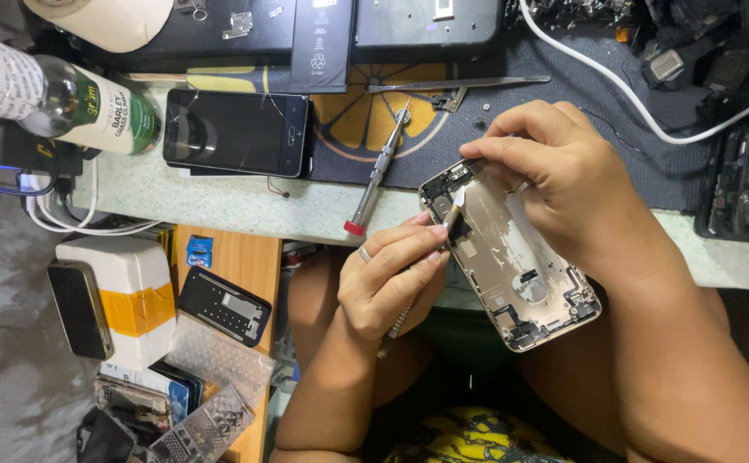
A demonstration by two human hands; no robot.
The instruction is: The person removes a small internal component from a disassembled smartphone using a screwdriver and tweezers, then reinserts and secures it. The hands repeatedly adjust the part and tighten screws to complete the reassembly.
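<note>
**Gold, green and citrus yellow on a repair bench**

A pale gold phone housing (pixel 512 257), streaked with silvery-white patches inside, contrasts with a glossy black smartphone (pixel 237 133) nearby. A silver screwdriver (pixel 379 171) ends in a red cap. The dark mat (pixel 477 146) carries a yellow-orange citrus-slice pattern. The bottle (pixel 66 103) is green with a white label. A white box (pixel 130 296) wears a band of yellow tape, and a white cable (pixel 614 86) crosses the dark grey cloth. The bench top (pixel 220 206) is speckled pale green.
</note>
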